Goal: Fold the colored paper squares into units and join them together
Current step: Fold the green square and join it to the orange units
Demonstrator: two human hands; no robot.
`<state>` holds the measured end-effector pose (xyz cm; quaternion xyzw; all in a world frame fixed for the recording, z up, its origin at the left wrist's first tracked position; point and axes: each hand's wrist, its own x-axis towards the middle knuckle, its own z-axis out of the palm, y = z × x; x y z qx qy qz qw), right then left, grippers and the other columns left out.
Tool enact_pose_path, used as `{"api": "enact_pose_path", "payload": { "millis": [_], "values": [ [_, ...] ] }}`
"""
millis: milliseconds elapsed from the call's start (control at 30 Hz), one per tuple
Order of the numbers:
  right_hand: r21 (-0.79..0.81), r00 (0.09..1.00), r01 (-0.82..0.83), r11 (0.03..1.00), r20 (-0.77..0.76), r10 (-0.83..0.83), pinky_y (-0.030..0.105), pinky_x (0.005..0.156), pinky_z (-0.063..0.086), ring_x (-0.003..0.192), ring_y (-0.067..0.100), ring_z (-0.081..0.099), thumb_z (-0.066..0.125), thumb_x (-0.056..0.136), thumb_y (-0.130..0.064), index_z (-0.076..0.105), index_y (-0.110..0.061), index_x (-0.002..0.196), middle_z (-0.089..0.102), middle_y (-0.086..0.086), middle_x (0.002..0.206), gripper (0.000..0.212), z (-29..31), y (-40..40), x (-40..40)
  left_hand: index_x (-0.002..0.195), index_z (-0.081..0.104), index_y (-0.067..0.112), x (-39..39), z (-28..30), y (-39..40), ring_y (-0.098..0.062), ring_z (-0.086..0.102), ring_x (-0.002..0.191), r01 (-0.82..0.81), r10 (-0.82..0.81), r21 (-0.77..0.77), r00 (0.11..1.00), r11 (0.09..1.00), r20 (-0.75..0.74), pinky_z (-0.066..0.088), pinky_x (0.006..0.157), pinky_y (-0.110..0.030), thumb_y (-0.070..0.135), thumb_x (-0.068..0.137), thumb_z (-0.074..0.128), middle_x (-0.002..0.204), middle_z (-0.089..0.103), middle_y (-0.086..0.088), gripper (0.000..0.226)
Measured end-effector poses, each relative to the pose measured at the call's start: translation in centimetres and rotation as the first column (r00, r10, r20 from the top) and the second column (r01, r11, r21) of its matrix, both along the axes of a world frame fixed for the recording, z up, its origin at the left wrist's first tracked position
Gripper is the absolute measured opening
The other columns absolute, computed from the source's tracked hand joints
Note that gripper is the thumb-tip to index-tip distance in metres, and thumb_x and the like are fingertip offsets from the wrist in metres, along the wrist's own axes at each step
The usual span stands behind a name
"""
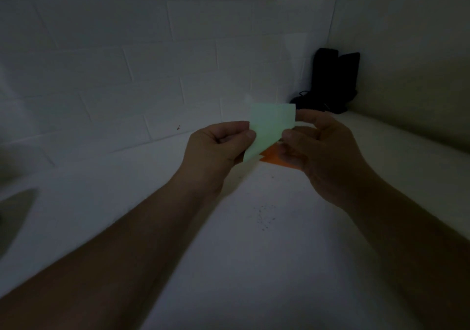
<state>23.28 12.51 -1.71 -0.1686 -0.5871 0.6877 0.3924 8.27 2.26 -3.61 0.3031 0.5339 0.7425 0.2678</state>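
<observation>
The left hand (216, 146) pinches the left edge of a pale green folded paper piece (267, 131), and the right hand (323, 146) pinches its right side. The paper is held up in the air above the white worktop (254, 240). An orange folded paper piece (273, 159) peeks out just under the green one, by the right hand. It looks like the joining step, or a fold in the green unit; I cannot tell which. Next, one flap likely needs to slide into a pocket, gently. No containers can be seen. A dark thing (330, 80) stands in the far corner.
</observation>
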Motion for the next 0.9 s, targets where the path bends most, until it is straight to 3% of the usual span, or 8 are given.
{"api": "enact_pose_path", "payload": {
  "millis": [100,233,467,567,700,800,900],
  "values": [
    [-0.065,0.999,-0.030,0.997,0.027,0.032,0.032,0.068,0.059,0.075,0.023,0.074,0.057,0.097,-0.002,0.067,-0.008,0.105,0.076,0.015,0.095,0.014,0.0,0.1,0.1,0.108,0.074,0.003,0.0,0.1,-0.1,-0.028,0.077,0.094,0.012,-0.012,0.002,1.000,1.000,-0.020,0.062,0.084,-0.035,0.000,0.089,0.074,0.098,0.079,-0.014,0.019],
    [-0.079,0.999,-0.023,0.997,0.037,0.026,0.037,0.072,0.060,0.073,0.022,0.070,0.058,0.097,-0.004,0.069,-0.009,0.098,0.073,0.019,0.096,0.012,-0.2,0.5,0.1,0.095,0.074,0.011,0.5,0.4,-0.4,-0.013,0.076,0.078,0.044,-0.043,0.008,0.997,0.999,-0.069,0.058,0.070,-0.021,-0.005,0.091,0.070,0.082,0.079,-0.002,0.018],
    [0.002,0.998,0.055,0.998,0.035,-0.055,0.031,0.065,0.059,0.066,0.016,0.072,0.064,0.092,0.003,0.076,-0.021,0.071,0.075,0.004,0.074,0.034,-0.2,0.6,0.2,0.090,0.073,0.009,0.5,0.4,-0.5,-0.016,0.075,0.077,0.011,-0.009,0.018,0.994,1.000,-0.111,0.061,0.074,-0.029,-0.008,0.089,0.071,0.074,0.075,-0.003,0.018],
    [0.104,0.989,0.126,0.987,0.063,-0.133,0.026,0.063,0.059,0.067,0.015,0.074,0.066,0.091,0.004,0.072,-0.019,0.084,0.075,0.000,0.072,0.025,-0.2,0.5,0.2,0.088,0.073,0.009,0.6,0.5,-0.6,-0.017,0.074,0.075,-0.014,0.014,0.001,0.991,1.000,-0.130,0.061,0.072,-0.028,-0.007,0.088,0.073,0.072,0.074,-0.005,0.015],
    [0.203,0.974,0.193,0.960,0.076,-0.212,0.030,0.069,0.059,0.073,0.019,0.075,0.070,0.089,0.002,0.069,-0.020,0.098,0.075,0.003,0.075,0.024,-0.5,0.6,-0.1,0.087,0.072,0.007,0.7,0.6,-0.5,-0.020,0.076,0.075,-0.015,0.013,-0.022,0.995,1.000,-0.100,0.062,0.071,-0.029,-0.006,0.088,0.073,0.077,0.078,-0.007,0.013],
    [0.085,0.983,0.169,0.982,0.063,-0.175,0.032,0.068,0.059,0.075,0.019,0.074,0.068,0.089,0.003,0.065,-0.017,0.114,0.075,0.005,0.077,0.032,-0.6,0.6,-0.4,0.091,0.073,0.004,0.7,0.8,-0.5,-0.020,0.076,0.075,-0.007,0.006,-0.030,0.998,1.000,-0.062,0.062,0.070,-0.028,-0.006,0.088,0.073,0.080,0.078,-0.009,0.010],
    [-0.084,0.999,0.014,0.996,0.031,-0.012,0.039,0.078,0.060,0.092,0.028,0.073,0.067,0.090,0.001,0.057,-0.015,0.130,0.073,0.018,0.104,0.045,-1.0,0.4,-0.7,0.097,0.073,-0.001,0.7,0.8,-0.5,-0.025,0.077,0.081,0.006,-0.007,-0.028,0.999,1.000,-0.032,0.064,0.076,-0.032,-0.005,0.088,0.073,0.088,0.078,-0.015,0.010]
  ]
}}
